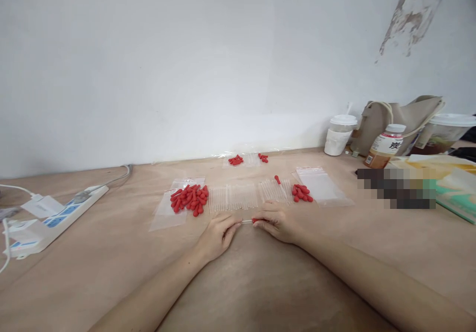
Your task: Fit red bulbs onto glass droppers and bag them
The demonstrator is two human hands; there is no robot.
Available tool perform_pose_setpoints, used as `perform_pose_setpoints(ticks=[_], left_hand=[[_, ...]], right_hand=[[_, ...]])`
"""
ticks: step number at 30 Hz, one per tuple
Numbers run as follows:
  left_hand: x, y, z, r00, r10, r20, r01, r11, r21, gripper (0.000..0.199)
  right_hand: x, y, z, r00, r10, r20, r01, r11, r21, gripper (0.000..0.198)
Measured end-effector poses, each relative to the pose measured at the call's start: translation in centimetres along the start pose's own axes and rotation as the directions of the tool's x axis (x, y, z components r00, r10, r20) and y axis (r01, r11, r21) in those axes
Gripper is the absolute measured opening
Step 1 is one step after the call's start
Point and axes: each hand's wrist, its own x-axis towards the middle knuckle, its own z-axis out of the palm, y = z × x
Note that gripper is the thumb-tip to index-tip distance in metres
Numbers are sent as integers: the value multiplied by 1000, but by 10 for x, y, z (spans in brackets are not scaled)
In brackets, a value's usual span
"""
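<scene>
My left hand (220,233) is closed on a thin clear dropper tube (247,221) held level just above or on the table. At the tube's right end, my right hand (277,222) pinches a red rubber dropper bulb (254,220), mostly hidden by the fingers. Tube and bulb meet or nearly meet; the exact fit is too small to tell. Beyond my hands lies a row of clear tubes (232,197). One dropper with a red bulb (277,179) rests across its right part. A large pile of red bulbs (189,199) is on the left, a smaller pile (302,193) on the right.
Clear plastic bags (323,188) lie on both sides. More red bulbs (235,160) sit by the wall. At left is a power strip (70,218) with cables. A lidded cup (339,136), a bottle (386,146) and a beige bag (405,113) stand at right.
</scene>
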Motion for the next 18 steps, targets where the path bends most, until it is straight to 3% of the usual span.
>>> perform_pose_setpoints(ticks=[18], left_hand=[[2,1,6,999,13,34,-15,998,67,24]], right_hand=[[3,-1,4,994,-40,104,53,991,-123,17]])
